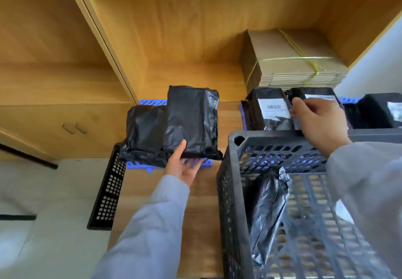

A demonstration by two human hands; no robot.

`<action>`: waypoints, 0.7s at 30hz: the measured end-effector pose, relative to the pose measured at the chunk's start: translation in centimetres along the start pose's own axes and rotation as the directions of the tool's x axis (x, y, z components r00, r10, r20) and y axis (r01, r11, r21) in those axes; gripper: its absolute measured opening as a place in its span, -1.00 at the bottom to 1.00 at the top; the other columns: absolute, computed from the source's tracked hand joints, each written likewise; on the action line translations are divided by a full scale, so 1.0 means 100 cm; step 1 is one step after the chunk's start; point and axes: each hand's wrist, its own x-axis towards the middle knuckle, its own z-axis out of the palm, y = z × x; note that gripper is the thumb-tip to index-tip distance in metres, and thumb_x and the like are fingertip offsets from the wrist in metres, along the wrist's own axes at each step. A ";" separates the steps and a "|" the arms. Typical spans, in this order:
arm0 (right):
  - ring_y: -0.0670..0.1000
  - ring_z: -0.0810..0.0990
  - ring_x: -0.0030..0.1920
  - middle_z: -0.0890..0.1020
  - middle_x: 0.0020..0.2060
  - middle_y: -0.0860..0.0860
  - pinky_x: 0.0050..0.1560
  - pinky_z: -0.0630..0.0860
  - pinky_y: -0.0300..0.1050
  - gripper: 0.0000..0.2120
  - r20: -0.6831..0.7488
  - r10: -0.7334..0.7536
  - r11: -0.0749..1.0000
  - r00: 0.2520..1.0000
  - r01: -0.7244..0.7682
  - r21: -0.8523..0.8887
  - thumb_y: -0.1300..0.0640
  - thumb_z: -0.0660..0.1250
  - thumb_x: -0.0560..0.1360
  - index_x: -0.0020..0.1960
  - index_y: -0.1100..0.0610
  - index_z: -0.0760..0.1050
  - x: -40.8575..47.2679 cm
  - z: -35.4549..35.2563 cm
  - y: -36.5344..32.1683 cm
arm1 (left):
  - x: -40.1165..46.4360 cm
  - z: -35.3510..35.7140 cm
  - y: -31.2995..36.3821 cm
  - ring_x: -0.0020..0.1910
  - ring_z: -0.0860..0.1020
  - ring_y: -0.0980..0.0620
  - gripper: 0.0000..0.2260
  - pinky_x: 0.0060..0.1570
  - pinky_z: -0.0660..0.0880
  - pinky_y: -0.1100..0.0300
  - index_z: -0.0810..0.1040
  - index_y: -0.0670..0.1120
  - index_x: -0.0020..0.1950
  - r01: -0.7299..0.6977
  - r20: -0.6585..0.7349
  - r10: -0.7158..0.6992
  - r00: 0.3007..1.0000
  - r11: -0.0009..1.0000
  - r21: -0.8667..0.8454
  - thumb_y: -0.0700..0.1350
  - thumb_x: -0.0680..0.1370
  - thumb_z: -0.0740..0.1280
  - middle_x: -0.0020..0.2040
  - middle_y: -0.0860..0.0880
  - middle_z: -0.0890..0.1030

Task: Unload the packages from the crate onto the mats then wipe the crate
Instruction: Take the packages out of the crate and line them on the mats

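Most packages on mats already; left hand grips package, right hand pinches another; one bag left in crate, wipe pending.

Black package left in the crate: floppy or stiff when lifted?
Probably floppy: the package has a crinkled, loose plastic wrap and sags against the crate wall. The glossy film may slip in a grip. Weight cannot be told.

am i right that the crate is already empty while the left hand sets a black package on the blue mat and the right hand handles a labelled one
Not quite: the crate is not empty. The head view shows one black package lying inside it. The rest holds: the left hand holds a black package over the blue mat, and the right hand handles a labelled package beyond the crate.
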 end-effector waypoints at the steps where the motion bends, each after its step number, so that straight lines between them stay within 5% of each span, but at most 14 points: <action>1: 0.19 0.55 -0.18 0.61 -0.33 0.11 -0.19 0.34 -0.05 -0.56 -0.023 -0.001 1.000 1.000 0.001 -0.018 -0.11 0.19 0.60 -0.16 0.22 0.61 0.001 0.003 0.000 | 0.008 0.000 -0.004 0.03 0.58 -0.14 -0.85 0.07 0.50 -0.10 0.55 -0.18 0.05 0.016 -0.015 -0.016 1.000 1.000 0.008 -0.13 0.55 0.38 0.01 -0.15 0.60; 6: 0.25 0.57 -0.17 0.64 -0.29 0.17 -0.10 0.49 0.02 -0.42 -0.062 0.010 0.996 0.998 -0.015 -0.084 -0.23 0.09 0.59 -0.21 0.24 0.58 0.008 0.013 0.001 | 0.041 -0.014 -0.018 0.11 0.58 -0.12 -0.67 0.03 0.54 -0.08 0.54 -0.17 0.24 0.043 -0.119 -0.038 0.992 0.998 0.044 -0.15 0.50 0.44 0.04 -0.13 0.62; 10: 0.25 0.52 -0.22 0.53 -0.42 0.08 -0.19 0.40 -0.02 -0.41 -0.034 -0.007 0.976 0.999 -0.001 -0.216 -0.26 0.07 0.59 -0.34 0.17 0.47 0.007 0.017 0.001 | 0.051 -0.020 -0.020 0.15 0.55 -0.15 -0.52 0.06 0.56 -0.15 0.47 -0.16 0.33 0.025 -0.216 -0.019 0.976 0.999 0.021 -0.18 0.44 0.50 0.14 -0.18 0.58; 15: 0.26 0.45 -0.29 0.42 -0.49 0.08 -0.23 0.31 -0.02 -0.36 -0.077 -0.020 0.975 0.997 0.002 -0.223 -0.28 0.03 0.61 -0.44 0.17 0.31 0.005 0.019 0.000 | 0.056 -0.017 -0.022 0.06 0.57 -0.15 -0.46 -0.15 0.59 -0.11 0.42 -0.14 0.38 -0.021 -0.268 0.020 0.963 1.000 -0.003 -0.16 0.45 0.50 0.20 -0.18 0.54; 19: 0.25 0.44 -0.31 0.43 -0.49 0.07 -0.24 0.28 -0.03 -0.35 -0.096 -0.051 0.969 0.994 0.026 -0.246 -0.27 0.02 0.61 -0.42 0.19 0.34 0.005 0.020 0.001 | 0.061 -0.013 -0.027 0.23 0.52 -0.20 -0.44 0.17 0.52 -0.15 0.38 -0.17 0.41 -0.003 -0.297 0.004 0.955 1.000 0.005 -0.12 0.46 0.49 0.29 -0.20 0.47; 21: 0.24 0.44 -0.32 0.44 -0.49 0.08 -0.26 0.27 -0.03 -0.35 -0.093 -0.058 0.967 0.994 0.033 -0.253 -0.27 0.02 0.61 -0.41 0.20 0.36 0.006 0.021 0.002 | 0.062 -0.014 -0.028 0.14 0.57 -0.12 -0.47 0.14 0.55 -0.03 0.45 -0.19 0.34 0.018 -0.336 0.008 0.942 0.997 0.075 -0.05 0.45 0.51 0.23 -0.18 0.54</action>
